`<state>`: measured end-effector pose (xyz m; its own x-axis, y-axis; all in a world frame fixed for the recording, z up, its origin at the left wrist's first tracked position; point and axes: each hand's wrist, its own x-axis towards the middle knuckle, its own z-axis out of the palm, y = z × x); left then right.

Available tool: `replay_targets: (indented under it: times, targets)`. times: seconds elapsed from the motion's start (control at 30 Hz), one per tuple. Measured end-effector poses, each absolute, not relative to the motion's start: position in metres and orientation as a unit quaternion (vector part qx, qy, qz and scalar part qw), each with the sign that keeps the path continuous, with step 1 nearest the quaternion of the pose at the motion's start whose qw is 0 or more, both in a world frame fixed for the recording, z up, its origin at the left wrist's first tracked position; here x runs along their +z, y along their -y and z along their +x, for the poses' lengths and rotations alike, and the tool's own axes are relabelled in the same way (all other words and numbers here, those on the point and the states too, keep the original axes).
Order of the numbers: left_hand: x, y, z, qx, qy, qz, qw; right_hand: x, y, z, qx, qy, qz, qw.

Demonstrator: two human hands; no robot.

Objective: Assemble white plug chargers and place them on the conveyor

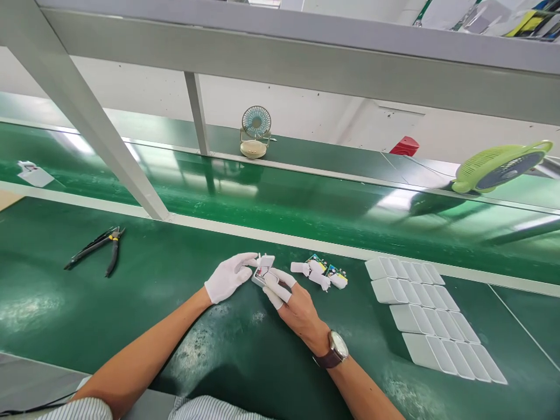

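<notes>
My left hand [230, 278], in a white glove, has its fingertips against the left side of a small white plastic housing [261, 276]. Bare but for white finger covers, my right hand [292, 298] grips the same housing from the right. The housing is open, with a flat white piece standing up at its top and a bit of red inside. Fingers hide part of it. Just right of my hands lie white plastic parts [319, 279] and small circuit boards [336, 276] with components on them.
Rows of white plastic shells [431, 318] stand at the right. Black-handled cutting pliers [114, 238] lie at the left. Beyond the table edge runs a green conveyor belt [280, 204], carrying a white part [35, 174]. A small fan [256, 123], a green fan [499, 168] and a metal post [109, 134] stand farther off.
</notes>
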<state>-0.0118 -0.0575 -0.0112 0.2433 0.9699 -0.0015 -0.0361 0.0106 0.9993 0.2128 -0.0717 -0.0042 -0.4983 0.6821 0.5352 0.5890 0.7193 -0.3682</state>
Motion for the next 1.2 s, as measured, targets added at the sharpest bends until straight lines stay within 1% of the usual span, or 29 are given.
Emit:
replay_targets:
  times: [0.1, 0.2, 0.3, 0.4, 0.5, 0.63, 0.7, 0.73, 0.83, 0.9, 0.97, 1.07, 1.2]
  targets:
    - [-0.014, 0.059, -0.013, 0.455, -0.429, 0.539, 0.564, 0.003, 0.070, 0.214, 0.052, 0.854, -0.373, 0.360]
    - [-0.013, 0.061, -0.010, 0.440, -0.455, 0.536, 0.559, -0.001, 0.070, 0.211, 0.069, 0.873, -0.367, 0.313]
    - [-0.007, 0.065, -0.007, 0.402, -0.489, 0.566, 0.529, -0.010, 0.072, 0.208, 0.089, 0.885, -0.368, 0.269]
    - [-0.001, 0.067, -0.008, 0.389, -0.495, 0.593, 0.502, -0.015, 0.074, 0.207, 0.102, 0.880, -0.377, 0.271]
    - [-0.002, 0.068, -0.013, 0.397, -0.503, 0.594, 0.487, -0.016, 0.077, 0.208, 0.086, 0.874, -0.396, 0.268]
    - [-0.005, 0.067, -0.015, 0.398, -0.497, 0.587, 0.500, -0.016, 0.078, 0.208, 0.088, 0.878, -0.395, 0.254]
    - [-0.005, 0.067, -0.013, 0.413, -0.477, 0.595, 0.497, -0.015, 0.076, 0.207, 0.140, 0.865, -0.393, 0.278]
    - [-0.005, 0.067, -0.011, 0.427, -0.464, 0.607, 0.483, -0.015, 0.076, 0.206, 0.192, 0.840, -0.402, 0.311]
    - [-0.003, 0.071, -0.002, 0.464, -0.440, 0.664, 0.387, -0.012, 0.073, 0.202, 0.435, 0.667, -0.432, 0.423]
    - [-0.002, 0.076, 0.007, 0.458, -0.446, 0.702, 0.314, -0.010, 0.073, 0.199, 0.588, 0.533, -0.423, 0.437]
    - [-0.002, 0.080, 0.014, 0.445, -0.457, 0.726, 0.257, -0.007, 0.073, 0.196, 0.680, 0.453, -0.407, 0.407]
    - [-0.003, 0.081, 0.019, 0.438, -0.460, 0.738, 0.228, -0.006, 0.075, 0.193, 0.717, 0.430, -0.404, 0.372]
    - [-0.004, 0.078, 0.017, 0.416, -0.460, 0.740, 0.260, -0.006, 0.076, 0.192, 0.701, 0.468, -0.417, 0.340]
